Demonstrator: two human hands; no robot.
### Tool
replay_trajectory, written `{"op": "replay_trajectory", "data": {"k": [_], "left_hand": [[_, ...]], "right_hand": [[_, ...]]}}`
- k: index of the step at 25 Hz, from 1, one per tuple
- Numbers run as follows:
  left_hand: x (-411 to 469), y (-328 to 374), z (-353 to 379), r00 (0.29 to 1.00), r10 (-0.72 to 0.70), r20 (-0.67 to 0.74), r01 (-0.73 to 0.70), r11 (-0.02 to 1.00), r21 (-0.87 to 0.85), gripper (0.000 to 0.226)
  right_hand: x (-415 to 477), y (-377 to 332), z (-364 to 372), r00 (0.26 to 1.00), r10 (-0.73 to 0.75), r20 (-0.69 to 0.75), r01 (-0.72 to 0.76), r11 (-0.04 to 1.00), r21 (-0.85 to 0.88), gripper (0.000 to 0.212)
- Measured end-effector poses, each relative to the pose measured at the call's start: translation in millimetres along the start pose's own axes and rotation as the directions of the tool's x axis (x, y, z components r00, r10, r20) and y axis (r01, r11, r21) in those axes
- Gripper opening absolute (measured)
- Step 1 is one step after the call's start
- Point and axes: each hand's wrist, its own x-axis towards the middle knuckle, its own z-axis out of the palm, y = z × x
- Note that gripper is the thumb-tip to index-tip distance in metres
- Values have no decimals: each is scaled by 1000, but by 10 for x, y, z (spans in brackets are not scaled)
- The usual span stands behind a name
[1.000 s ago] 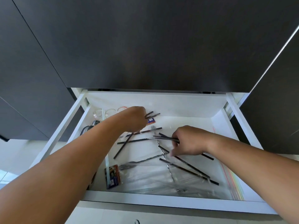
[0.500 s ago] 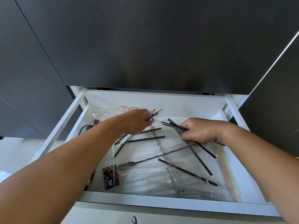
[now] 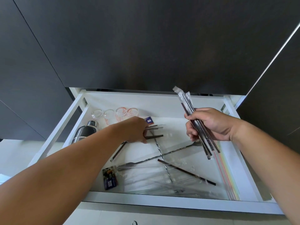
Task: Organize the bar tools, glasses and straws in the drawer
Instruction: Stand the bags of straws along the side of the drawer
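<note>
Head view | right hand fingers grip bundle, raised over drawer right side | left hand fingers curl round straws on drawer floor | loose straw lies diagonally frontward, between hands

In your drawer, glasses stand in a row at back left, shaker lying just before them. Crossed bar spoons lie centre; one straw lies before them, rightward.

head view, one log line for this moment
left hand grips straws in drawer | right hand holds bundle above | loose straw remains
</note>
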Motion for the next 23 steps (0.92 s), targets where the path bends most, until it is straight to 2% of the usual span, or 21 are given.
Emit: {"op": "replay_trajectory", "data": {"k": [3, 6, 8, 10, 13, 16, 19, 21, 23], "left_hand": [[-26, 37, -1, 999, 9, 42, -10, 1000, 22, 17], [-56, 55, -93, 1000, 8, 14, -7, 999, -32, 11], [-75, 55, -212, 997, -3, -72, -8, 988, -155, 8], [-95, 52, -332, 983, -57, -176, -1, 949, -316, 12], [-117, 52, -397, 953, -151, -262, -20, 834, -552, 6], [-153, 80, -403, 956, -182, -230, -30, 721, -692, 4], [-190, 79, -443, 969, -182, -166, -5, 659, -752, 6], [-213, 56, -449, 980, -181, -84, 56, 654, -755, 4], [-219, 36, -400, 983, -185, -14, 111, 648, -753, 9]], "right_hand": [[-2, 13, 3, 999, 35, 32, -38, 993, 109, 8], [48, 52, 4, 998, 55, 42, -59, 991, 120, 13], [110, 85, 21, 998, 63, 6, -63, 995, 80, 16], [158, 120, 48, 998, 61, -13, -62, 997, -50, 14], [212, 170, 102, 998, 67, 4, -65, 976, -208, 9], [265, 223, 136, 997, 82, -16, -83, 966, -243, 14], [279, 254, 129, 997, 72, -27, -77, 940, -332, 15], [275, 256, 109, 998, 59, -30, -66, 890, -452, 14], [259, 256, 102, 996, 91, -15, -81, 788, -610, 13]]}}
